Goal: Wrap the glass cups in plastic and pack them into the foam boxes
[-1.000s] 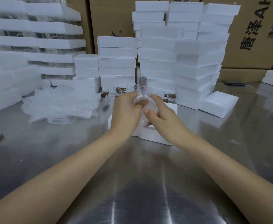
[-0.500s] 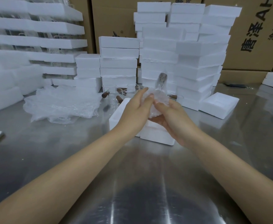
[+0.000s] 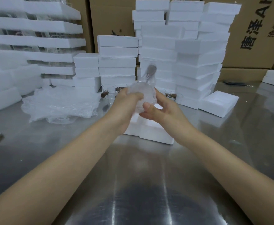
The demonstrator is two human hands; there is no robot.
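The glass cup (image 3: 141,93), swathed in bubble plastic, sits between both hands above the open foam box (image 3: 155,132) near the counter's (image 3: 141,184) middle. The left hand (image 3: 125,108) has fingers curled over its top; the right hand (image 3: 162,111) cups its underside, thumb pressing the wrap. It is probably light, brittle and slick under film, so hold the padded body, not the dark handle (image 3: 151,70).

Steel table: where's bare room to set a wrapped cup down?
Bare steel table in front of the open foam box, between the forearms, and right of the loose foam lid. Crowded behind: bubble wrap pile, unwrapped cups, foam box stacks.
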